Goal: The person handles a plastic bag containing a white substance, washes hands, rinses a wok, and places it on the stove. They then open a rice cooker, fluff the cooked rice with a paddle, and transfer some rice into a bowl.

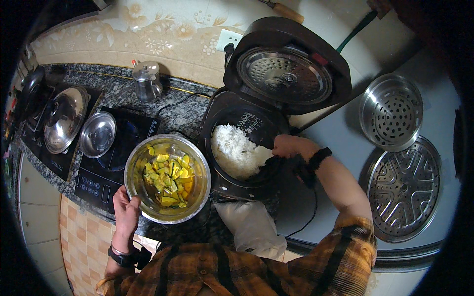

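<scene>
My left hand (127,209) grips the rim of a stainless steel bowl (203,177) that holds cut chunks of cooked squash (169,177). To its right stands a rice cooker (237,192) with its lid (285,70) raised. White rice (237,148) fills the left part of its dark inner pot. Over the pot's right side, my right hand (290,145) is closed with its fingers curled, at the edge of the rice; what it grips is hidden, though a pale utensil end may show beside the fingers.
An induction cooktop (111,174) with a small metal bowl (98,135) lies left, beside a domed lid (66,120). A metal jug (147,83) stands behind. On the right are a steamer basket (392,111) and steamer plate (405,188). A plastic bag (251,225) hangs in front.
</scene>
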The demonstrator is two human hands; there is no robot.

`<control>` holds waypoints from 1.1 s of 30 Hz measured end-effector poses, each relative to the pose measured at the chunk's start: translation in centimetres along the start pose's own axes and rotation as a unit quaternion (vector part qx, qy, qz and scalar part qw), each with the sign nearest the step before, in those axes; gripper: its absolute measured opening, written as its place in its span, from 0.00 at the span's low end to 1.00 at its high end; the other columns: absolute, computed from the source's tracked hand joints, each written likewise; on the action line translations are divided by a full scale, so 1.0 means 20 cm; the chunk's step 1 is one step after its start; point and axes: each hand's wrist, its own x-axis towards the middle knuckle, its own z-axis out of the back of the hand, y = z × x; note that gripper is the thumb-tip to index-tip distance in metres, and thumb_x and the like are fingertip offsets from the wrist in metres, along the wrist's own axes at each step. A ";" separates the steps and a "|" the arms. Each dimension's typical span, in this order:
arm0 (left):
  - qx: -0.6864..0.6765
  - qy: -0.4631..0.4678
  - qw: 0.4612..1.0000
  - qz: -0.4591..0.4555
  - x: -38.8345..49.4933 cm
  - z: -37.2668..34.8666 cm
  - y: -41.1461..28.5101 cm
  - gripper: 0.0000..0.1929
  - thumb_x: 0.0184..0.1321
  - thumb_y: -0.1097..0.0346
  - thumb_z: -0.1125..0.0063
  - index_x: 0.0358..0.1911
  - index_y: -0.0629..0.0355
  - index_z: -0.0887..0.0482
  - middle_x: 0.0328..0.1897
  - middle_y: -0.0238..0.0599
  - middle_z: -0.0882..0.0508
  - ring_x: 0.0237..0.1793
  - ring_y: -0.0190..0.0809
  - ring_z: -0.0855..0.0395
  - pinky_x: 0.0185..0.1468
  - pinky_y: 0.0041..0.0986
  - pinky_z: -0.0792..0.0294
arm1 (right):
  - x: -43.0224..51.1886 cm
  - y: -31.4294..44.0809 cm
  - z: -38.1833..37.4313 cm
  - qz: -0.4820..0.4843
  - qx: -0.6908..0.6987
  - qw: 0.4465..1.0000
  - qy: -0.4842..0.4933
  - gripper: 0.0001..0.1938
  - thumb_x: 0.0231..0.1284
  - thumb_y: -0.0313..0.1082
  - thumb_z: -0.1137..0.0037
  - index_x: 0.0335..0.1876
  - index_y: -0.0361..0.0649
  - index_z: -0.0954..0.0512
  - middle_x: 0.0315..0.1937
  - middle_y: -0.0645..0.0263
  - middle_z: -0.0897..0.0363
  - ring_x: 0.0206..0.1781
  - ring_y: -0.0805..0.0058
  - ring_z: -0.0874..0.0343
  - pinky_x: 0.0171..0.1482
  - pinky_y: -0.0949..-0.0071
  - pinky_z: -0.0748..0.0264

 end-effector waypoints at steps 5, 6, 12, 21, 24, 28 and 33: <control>-0.020 -0.006 1.000 0.005 0.00 0.00 0.01 0.09 0.49 0.78 0.55 0.36 0.69 0.26 0.33 0.31 0.22 0.33 0.26 0.28 0.40 0.17 0.35 | -0.01 -0.02 -0.06 0.042 0.043 0.998 -0.008 0.15 0.51 0.38 0.53 0.19 0.34 0.25 0.13 0.57 0.27 0.14 0.66 0.29 0.19 0.64 0.33; -0.023 -0.004 1.000 0.004 0.00 0.00 0.01 0.09 0.49 0.78 0.55 0.36 0.69 0.26 0.33 0.31 0.22 0.33 0.27 0.28 0.40 0.17 0.35 | -0.01 -0.02 -0.06 0.028 0.065 0.997 -0.001 0.14 0.51 0.37 0.53 0.19 0.34 0.25 0.13 0.57 0.28 0.14 0.66 0.29 0.19 0.64 0.33; 0.003 -0.016 1.000 0.015 0.00 0.01 0.02 0.10 0.49 0.78 0.55 0.36 0.68 0.26 0.34 0.32 0.22 0.34 0.27 0.28 0.43 0.18 0.35 | -0.07 -0.01 -0.09 0.083 0.076 0.994 0.015 0.13 0.52 0.33 0.54 0.20 0.32 0.25 0.13 0.56 0.29 0.14 0.66 0.29 0.19 0.64 0.35; 0.020 0.003 1.000 -0.001 0.00 0.01 -0.01 0.11 0.49 0.78 0.55 0.38 0.69 0.26 0.35 0.33 0.22 0.34 0.27 0.28 0.41 0.18 0.35 | -0.15 0.18 -0.15 0.095 -0.054 0.986 -0.128 0.16 0.50 0.39 0.54 0.25 0.32 0.23 0.26 0.49 0.22 0.28 0.53 0.21 0.34 0.60 0.26; -0.032 0.009 0.999 0.001 0.00 0.00 -0.02 0.11 0.50 0.79 0.56 0.39 0.70 0.26 0.36 0.33 0.21 0.34 0.27 0.27 0.41 0.18 0.34 | -0.24 0.23 -0.14 0.068 -0.088 0.976 -0.187 0.15 0.51 0.39 0.54 0.27 0.34 0.21 0.31 0.49 0.21 0.35 0.52 0.21 0.39 0.59 0.25; -0.020 0.003 1.000 0.001 0.01 0.00 -0.01 0.11 0.51 0.79 0.56 0.39 0.70 0.26 0.36 0.33 0.21 0.35 0.27 0.27 0.42 0.18 0.34 | -0.29 0.22 -0.11 0.044 -0.153 0.960 -0.229 0.12 0.51 0.37 0.54 0.27 0.37 0.20 0.31 0.52 0.20 0.36 0.55 0.20 0.40 0.59 0.25; -0.013 -0.012 1.000 0.006 0.01 0.01 0.02 0.11 0.50 0.79 0.55 0.39 0.69 0.26 0.35 0.33 0.22 0.35 0.27 0.27 0.43 0.18 0.35 | -0.21 0.19 -0.09 0.024 -0.294 0.925 -0.239 0.11 0.50 0.37 0.52 0.29 0.41 0.19 0.31 0.56 0.19 0.36 0.60 0.19 0.40 0.61 0.24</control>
